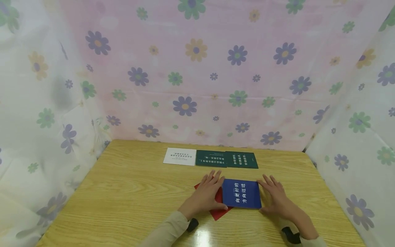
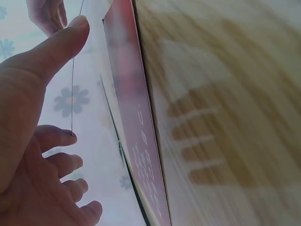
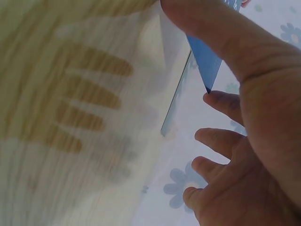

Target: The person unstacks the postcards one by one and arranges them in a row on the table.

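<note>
A blue card (image 1: 241, 193) with white Chinese characters is held between both hands, raised a little above the table. My left hand (image 1: 206, 193) grips its left edge, thumb at the near corner and index finger at the far one. At the right edge, my right hand (image 1: 276, 199) holds it the same way, the index fingertip on a corner in the right wrist view. Beneath the left hand and partly covered lies a red card (image 1: 218, 213), turned at an angle. In the left wrist view the red card (image 2: 134, 94) lies apart from the thin blue card's edge.
Toward the back of the wooden table (image 1: 123, 192) lie a white card (image 1: 180, 156), a dark green card (image 1: 211, 158) and another green card (image 1: 242, 160) in a row. A flower-patterned curtain (image 1: 213, 75) encloses the back and sides.
</note>
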A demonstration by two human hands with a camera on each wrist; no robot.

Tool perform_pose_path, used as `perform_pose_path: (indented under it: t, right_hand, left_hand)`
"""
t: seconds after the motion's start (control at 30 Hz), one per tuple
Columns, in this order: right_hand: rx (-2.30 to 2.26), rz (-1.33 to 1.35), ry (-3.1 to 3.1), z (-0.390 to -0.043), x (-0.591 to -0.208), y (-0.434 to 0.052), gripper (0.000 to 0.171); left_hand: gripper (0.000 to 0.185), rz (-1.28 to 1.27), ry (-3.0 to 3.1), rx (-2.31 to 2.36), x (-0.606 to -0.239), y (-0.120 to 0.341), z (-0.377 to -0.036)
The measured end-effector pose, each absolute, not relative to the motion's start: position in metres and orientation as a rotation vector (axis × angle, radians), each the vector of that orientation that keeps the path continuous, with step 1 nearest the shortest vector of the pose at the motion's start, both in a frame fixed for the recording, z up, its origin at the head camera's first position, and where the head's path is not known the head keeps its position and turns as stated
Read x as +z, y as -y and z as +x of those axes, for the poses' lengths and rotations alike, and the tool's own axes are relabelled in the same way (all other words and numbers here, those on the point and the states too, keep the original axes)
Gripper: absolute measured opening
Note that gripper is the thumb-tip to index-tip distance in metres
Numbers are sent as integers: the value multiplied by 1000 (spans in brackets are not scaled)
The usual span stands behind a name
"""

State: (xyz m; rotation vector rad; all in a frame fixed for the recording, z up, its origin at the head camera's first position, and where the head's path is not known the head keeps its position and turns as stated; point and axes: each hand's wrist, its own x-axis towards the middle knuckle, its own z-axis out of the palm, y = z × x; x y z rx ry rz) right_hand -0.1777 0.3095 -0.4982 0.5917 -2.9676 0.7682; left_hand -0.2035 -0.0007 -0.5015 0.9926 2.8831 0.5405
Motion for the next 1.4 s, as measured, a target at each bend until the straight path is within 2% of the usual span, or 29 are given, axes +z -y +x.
perform_pose_path:
  t: [0.53,1.4]
  right_hand:
    - [797,566,2993,-189,-498,-329,97]
    - [816,536,3048,-210,-489,-355,99]
  left_hand:
    - [103,1000,-2915,480,-505,-20,-219]
    - [104,938,-2863,488,-503,-51,-245]
